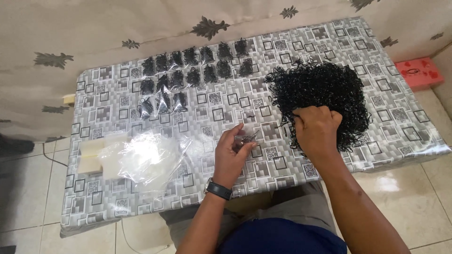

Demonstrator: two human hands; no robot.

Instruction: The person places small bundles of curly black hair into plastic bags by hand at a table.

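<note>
Near the front edge of the table (pixel 94 207), the person's two hands worked side by side. The left hand (pixel 231 155) had a dark watch (pixel 219 190) on its wrist. Its fingers were curled shut around a small bunch of thin black rings (pixel 246 139), pinched at the fingertips. The bunch stuck out a little to the right, toward the other hand. The right hand (pixel 316 129) was just beside it, closed like a loose fist, and its fingers dug into the near left edge of a big black pile of rings (pixel 325 94). So the pile touched the right hand and spread away from it, toward the far right corner of the table. The right hand was the nearer one to the pile, and the left hand stayed apart from it. Over on the left side lay some clear plastic bags (pixel 146 157), partly on top of white foam blocks (pixel 92 157). Farther back, by the far edge, small black bundles (pixel 188 75) sat in three neat rows. A patterned curtain (pixel 141 28) hung behind the table, and a red box (pixel 419 73) sat on the floor past the right edge.
</note>
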